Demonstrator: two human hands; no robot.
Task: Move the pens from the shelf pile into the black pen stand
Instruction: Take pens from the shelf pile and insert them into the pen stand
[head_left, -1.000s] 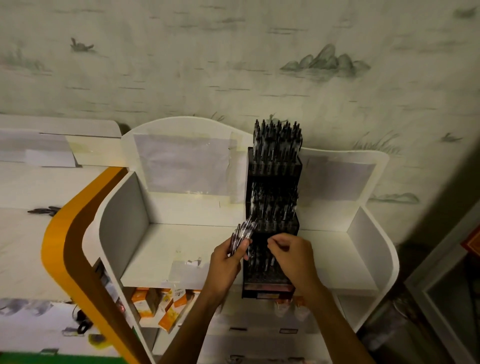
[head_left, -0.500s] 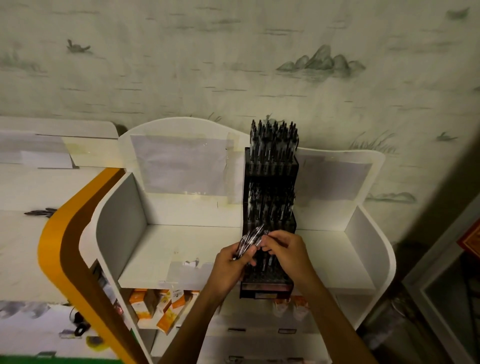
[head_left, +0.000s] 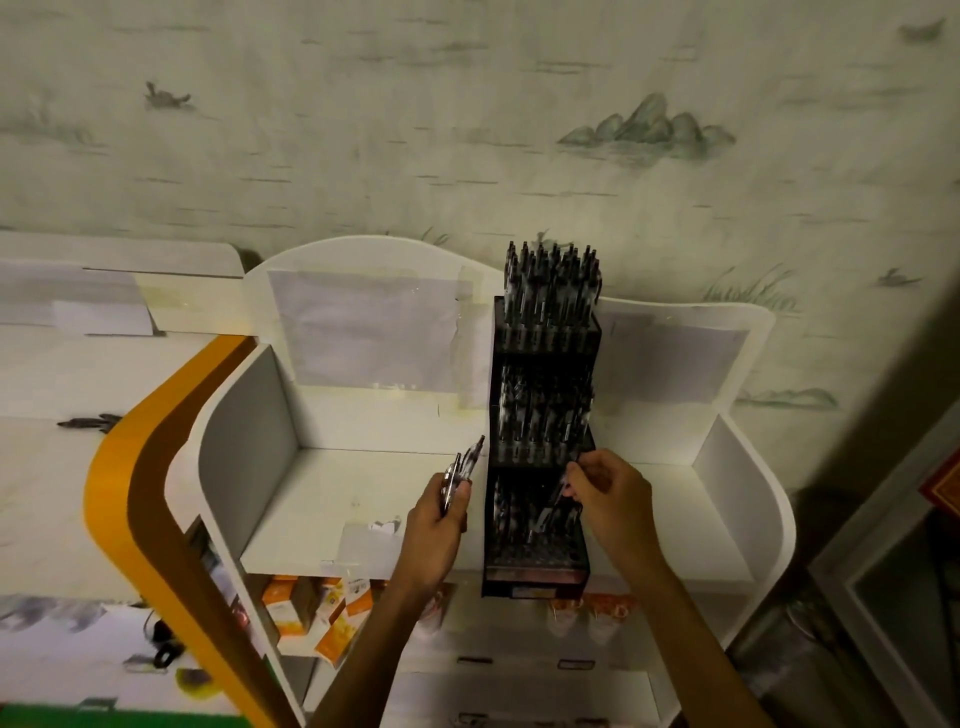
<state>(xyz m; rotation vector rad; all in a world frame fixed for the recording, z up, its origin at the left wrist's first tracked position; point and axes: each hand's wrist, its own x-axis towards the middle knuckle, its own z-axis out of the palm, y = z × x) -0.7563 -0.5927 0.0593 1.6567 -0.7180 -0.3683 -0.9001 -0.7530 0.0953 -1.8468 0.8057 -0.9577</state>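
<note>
A tall black tiered pen stand (head_left: 540, 569) stands on the white shelf (head_left: 322, 499), its upper tiers packed with dark pens. My left hand (head_left: 441, 525) grips a bundle of pens (head_left: 462, 470) just left of the stand, tips pointing up. My right hand (head_left: 605, 499) pinches a single pen (head_left: 550, 506) and holds it slanted over the stand's lowest tier, tip down among the holes.
The shelf has grey side walls (head_left: 244, 426) and a curved white back. An orange and brown curved panel (head_left: 135, 467) borders it on the left. Orange boxes (head_left: 311, 608) sit on the shelf below. A wall rises behind.
My right hand took one pen from the bundle in my left hand and carried it right and down over the stand's lowest tier. My left hand drew slightly left.
</note>
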